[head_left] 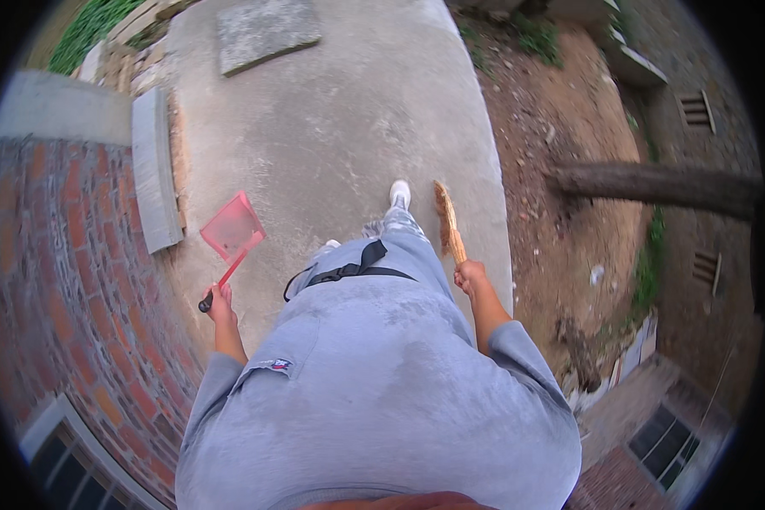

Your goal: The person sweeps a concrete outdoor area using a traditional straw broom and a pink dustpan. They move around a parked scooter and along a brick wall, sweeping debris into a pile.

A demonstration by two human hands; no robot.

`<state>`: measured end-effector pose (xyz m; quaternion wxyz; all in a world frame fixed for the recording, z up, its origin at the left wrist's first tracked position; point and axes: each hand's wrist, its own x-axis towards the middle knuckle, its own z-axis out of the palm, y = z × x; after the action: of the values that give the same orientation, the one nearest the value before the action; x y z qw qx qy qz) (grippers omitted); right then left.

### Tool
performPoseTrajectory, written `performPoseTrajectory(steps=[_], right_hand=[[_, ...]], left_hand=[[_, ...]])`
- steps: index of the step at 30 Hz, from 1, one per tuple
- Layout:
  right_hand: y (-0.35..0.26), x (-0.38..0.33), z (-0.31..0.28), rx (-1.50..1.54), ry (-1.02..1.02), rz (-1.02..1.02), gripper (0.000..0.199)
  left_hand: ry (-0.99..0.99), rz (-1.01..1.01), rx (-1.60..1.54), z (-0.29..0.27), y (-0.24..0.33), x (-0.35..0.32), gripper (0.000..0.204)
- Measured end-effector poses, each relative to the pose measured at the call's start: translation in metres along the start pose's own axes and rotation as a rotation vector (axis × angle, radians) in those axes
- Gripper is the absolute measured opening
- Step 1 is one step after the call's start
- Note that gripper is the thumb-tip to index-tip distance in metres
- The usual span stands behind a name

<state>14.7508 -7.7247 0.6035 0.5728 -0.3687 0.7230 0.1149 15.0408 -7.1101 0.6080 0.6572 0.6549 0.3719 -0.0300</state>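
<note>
Over the grey concrete path (331, 127), my left hand (222, 306) is wrapped around the handle of a pink dustpan (234, 228) near the brick wall (76, 255), while my right hand (470, 276) firmly clasps a wooden brush (448, 219) beside my white shoe (400, 195).

A grey concrete floor (374, 102) carries a flat slab (268, 30). On the slab's near side, a white shoe (400, 195) and, farther left, a long pale block (155, 170) seem to touch the floor too.
</note>
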Motion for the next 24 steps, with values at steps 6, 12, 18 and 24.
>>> performPoseTrajectory(steps=[6, 12, 18, 24], right_hand=[[-0.184, 0.102, 0.06, -0.242, -0.163, -0.052, 0.008], [-0.384, 0.193, 0.035, -0.039, -0.166, 0.211, 0.007], [-0.492, 0.204, 0.019, 0.133, -0.011, -0.056, 0.012], [-0.526, 0.183, 0.064, -0.242, 0.468, -0.365, 0.035]], left_hand=[[0.113, -0.064, -0.067, 0.055, 0.028, -0.036, 0.02], [0.357, -0.158, -0.129, 0.111, 0.04, -0.08, 0.025], [0.586, -0.273, -0.221, 0.136, 0.058, -0.12, 0.032], [0.726, -0.28, -0.382, 0.148, 0.09, -0.133, 0.036]])
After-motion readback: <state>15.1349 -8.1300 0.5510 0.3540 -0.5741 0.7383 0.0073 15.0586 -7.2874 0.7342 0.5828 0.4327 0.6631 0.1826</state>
